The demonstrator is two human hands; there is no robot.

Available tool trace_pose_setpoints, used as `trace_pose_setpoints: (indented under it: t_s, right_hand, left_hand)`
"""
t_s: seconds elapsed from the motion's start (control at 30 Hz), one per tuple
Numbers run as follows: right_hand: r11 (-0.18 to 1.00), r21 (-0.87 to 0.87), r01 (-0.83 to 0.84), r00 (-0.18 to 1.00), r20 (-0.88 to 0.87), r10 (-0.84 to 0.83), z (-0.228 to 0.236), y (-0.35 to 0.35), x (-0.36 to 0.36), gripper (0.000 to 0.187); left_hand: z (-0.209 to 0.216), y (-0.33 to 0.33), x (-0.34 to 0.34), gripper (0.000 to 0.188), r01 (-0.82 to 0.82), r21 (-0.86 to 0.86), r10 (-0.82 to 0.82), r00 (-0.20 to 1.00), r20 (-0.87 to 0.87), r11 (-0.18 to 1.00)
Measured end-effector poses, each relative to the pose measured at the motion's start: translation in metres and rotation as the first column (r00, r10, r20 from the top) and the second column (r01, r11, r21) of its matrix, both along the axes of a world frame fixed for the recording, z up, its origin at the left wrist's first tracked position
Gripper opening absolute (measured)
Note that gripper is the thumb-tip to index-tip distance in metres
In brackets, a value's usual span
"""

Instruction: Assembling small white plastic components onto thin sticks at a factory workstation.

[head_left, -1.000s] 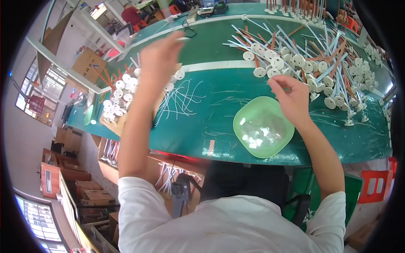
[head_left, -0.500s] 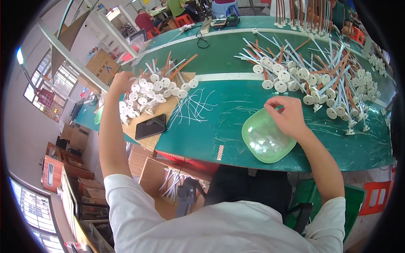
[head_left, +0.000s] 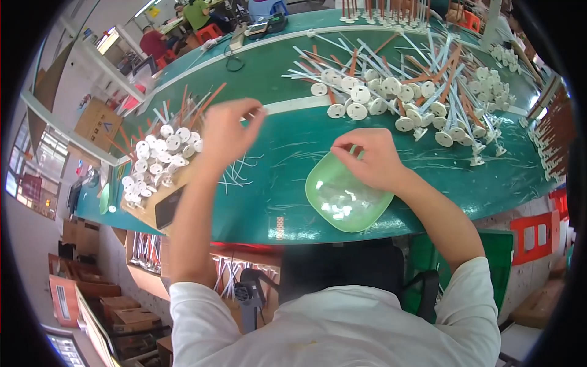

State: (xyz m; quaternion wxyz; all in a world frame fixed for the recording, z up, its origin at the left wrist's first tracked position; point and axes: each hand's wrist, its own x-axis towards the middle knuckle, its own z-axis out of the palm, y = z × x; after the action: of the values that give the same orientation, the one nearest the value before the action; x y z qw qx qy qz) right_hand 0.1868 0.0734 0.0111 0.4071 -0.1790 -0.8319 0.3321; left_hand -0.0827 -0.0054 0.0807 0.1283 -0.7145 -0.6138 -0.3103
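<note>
Green bowl (head_left: 348, 196) sits at the near edge of the green workbench (head_left: 293, 140), close enough for the right hand (head_left: 373, 160), fingers pinched over its rim, to pick small white pieces, while the left hand (head_left: 226, 131) hovers half-curled left of the bowl, its hold unclear.

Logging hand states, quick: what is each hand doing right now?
Left hand: raised above the green table, fingers pinched; anything held cannot be told.
Right hand: fingers curled over the green bowl; contents cannot be told.
</note>
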Motion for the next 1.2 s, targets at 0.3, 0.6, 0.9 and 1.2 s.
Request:
trace_pose_setpoints:
  t_s: [0.3, 0.6, 0.9, 1.2]
  right_hand:
    - [0.992, 0.118, -0.036, 0.998, 0.047, 0.031, -0.003, -0.007, 0.004, 0.006]
    - [0.987, 0.16, -0.033, 0.999, 0.007, 0.032, -0.004, -0.01, 0.002, 0.005]
    - [0.971, 0.163, 0.174, 0.968, -0.207, -0.139, -0.001, -0.006, 0.001, 0.019]
    - [0.929, 0.363, 0.067, 0.99, -0.141, -0.016, -0.005, -0.002, -0.001, 0.036]
  left_hand:
    - [-0.052, 0.103, 0.039, 0.046, 0.152, -0.114, -0.131, 0.976, 0.172, 0.982]
    - [-0.09, 0.158, 0.031, 0.034, 0.058, -0.094, -0.05, 0.996, 0.08, 0.994]
    - [-0.069, 0.049, 0.048, 0.029, 0.218, -0.018, -0.193, 0.895, 0.403, 0.976]
    - [-0.072, 0.005, 0.088, 0.055, 0.438, 0.273, -0.511, 0.643, 0.57, 0.856]
